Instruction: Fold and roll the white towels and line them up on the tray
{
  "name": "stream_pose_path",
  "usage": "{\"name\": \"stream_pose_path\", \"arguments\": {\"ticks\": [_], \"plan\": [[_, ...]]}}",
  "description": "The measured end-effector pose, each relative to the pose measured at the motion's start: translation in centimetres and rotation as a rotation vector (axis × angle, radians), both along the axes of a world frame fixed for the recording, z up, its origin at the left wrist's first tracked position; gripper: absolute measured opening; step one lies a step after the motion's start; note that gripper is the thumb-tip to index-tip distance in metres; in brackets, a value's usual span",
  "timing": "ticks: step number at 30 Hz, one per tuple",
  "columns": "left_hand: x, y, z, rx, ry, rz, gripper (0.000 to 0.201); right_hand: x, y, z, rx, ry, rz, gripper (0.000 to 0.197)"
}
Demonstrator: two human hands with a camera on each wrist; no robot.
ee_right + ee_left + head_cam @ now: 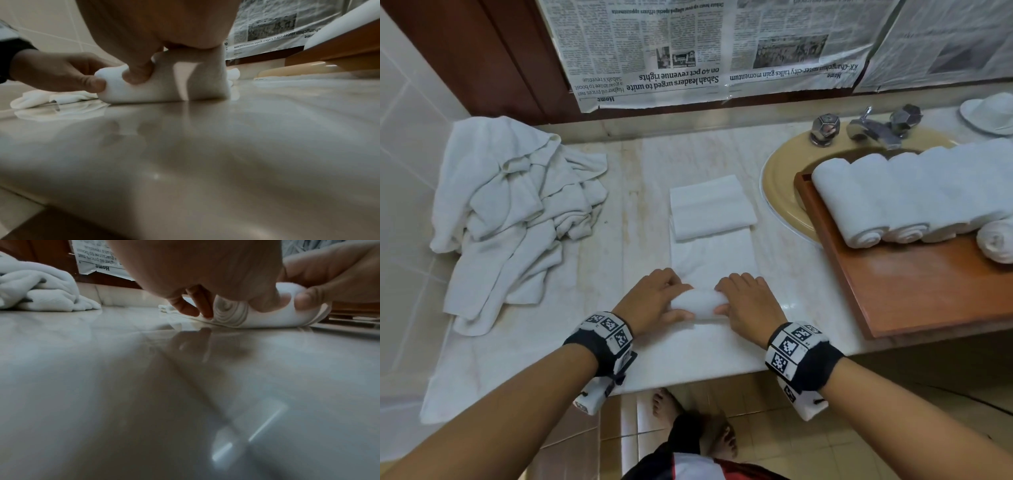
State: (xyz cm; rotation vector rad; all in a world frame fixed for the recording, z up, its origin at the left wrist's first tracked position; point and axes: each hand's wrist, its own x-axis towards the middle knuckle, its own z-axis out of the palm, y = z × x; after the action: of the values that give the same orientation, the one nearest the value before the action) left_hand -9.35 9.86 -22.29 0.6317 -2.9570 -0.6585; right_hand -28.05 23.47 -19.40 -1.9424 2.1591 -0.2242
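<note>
A white towel, folded into a long strip, lies on the marble counter with its near end wound into a roll. My left hand grips the roll's left end and my right hand grips its right end, fingers curled over the top and thumbs pressed on the near side. The spiral end of the roll shows in the left wrist view, and the roll fills the middle of the right wrist view. A second folded towel lies on the strip's far end. Several rolled towels line the wooden tray at right.
A heap of loose white towels covers the counter's left side. The tray rests partly over a beige sink with a chrome tap. Newspaper covers the wall behind. The counter's front edge is just behind my wrists.
</note>
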Motion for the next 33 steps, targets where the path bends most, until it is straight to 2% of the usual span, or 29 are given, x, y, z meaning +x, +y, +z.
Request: {"name": "stream_pose_path", "arguments": {"ticks": [2, 5, 7, 9, 11, 13, 14, 16, 18, 20, 23, 25, 28, 33], "plan": [[-0.2, 0.1, 0.2, 0.004, -0.055, 0.068, 0.1, -0.2, -0.9, 0.7, 0.11, -0.07, -0.046, 0.028], [-0.8, 0.7, 1.0, 0.105, -0.154, 0.212, 0.11, -0.5, -2.6, 1.3, 0.214, -0.156, -0.122, 0.026], [-1.6, 1.0, 1.7, 0.151, -0.191, 0.285, 0.097, -0.7, -3.7, 1.5, 0.273, -0.16, -0.17, 0.031], [-2.1, 1.0, 2.4, 0.137, -0.212, 0.368, 0.074, -0.9, -4.8, 1.7, 0.333, -0.142, -0.211, 0.035], [-2.5, 1.1, 2.7, 0.025, -0.108, 0.398, 0.046, -1.2, -5.5, 2.0, 0.366, -0.14, -0.248, 0.035], [-2.8, 1.5, 3.1, -0.162, 0.108, 0.248, 0.029, -1.4, -5.9, 2.0, 0.339, -0.145, -0.276, 0.029], [-2.9, 1.9, 3.0, -0.234, 0.169, 0.136, 0.026, -1.4, -5.9, 2.0, 0.311, -0.151, -0.294, 0.024], [-3.2, 2.4, 2.4, -0.334, 0.116, -0.02, 0.045, -1.4, -5.8, 2.1, 0.247, -0.157, -0.313, 0.018], [-3.4, 2.3, 1.8, -0.414, 0.017, -0.067, 0.061, -1.2, -5.3, 2.0, 0.18, -0.135, -0.279, 0.014], [-3.8, 2.2, 1.8, -0.439, -0.015, -0.057, 0.059, -1.0, -4.3, 1.5, 0.086, -0.126, -0.208, 0.011], [-4.3, 1.7, 2.4, -0.371, 0.006, -0.048, 0.058, -1.2, -2.6, 0.8, -0.004, -0.165, -0.112, 0.039], [-4.4, 1.1, 2.5, -0.314, -0.004, -0.056, 0.055, -1.5, -1.8, 0.5, 0.027, -0.075, -0.02, 0.056], [-4.4, 0.5, 3.4, -0.174, -0.075, -0.04, 0.054, -1.6, -1.7, 0.5, 0.03, -0.029, 0.047, 0.045], [-4.0, 0.2, 4.8, 0.144, -0.305, 0.1, 0.038, -1.1, -2.6, 1.9, 0.156, -0.273, -0.055, 0.037]]}}
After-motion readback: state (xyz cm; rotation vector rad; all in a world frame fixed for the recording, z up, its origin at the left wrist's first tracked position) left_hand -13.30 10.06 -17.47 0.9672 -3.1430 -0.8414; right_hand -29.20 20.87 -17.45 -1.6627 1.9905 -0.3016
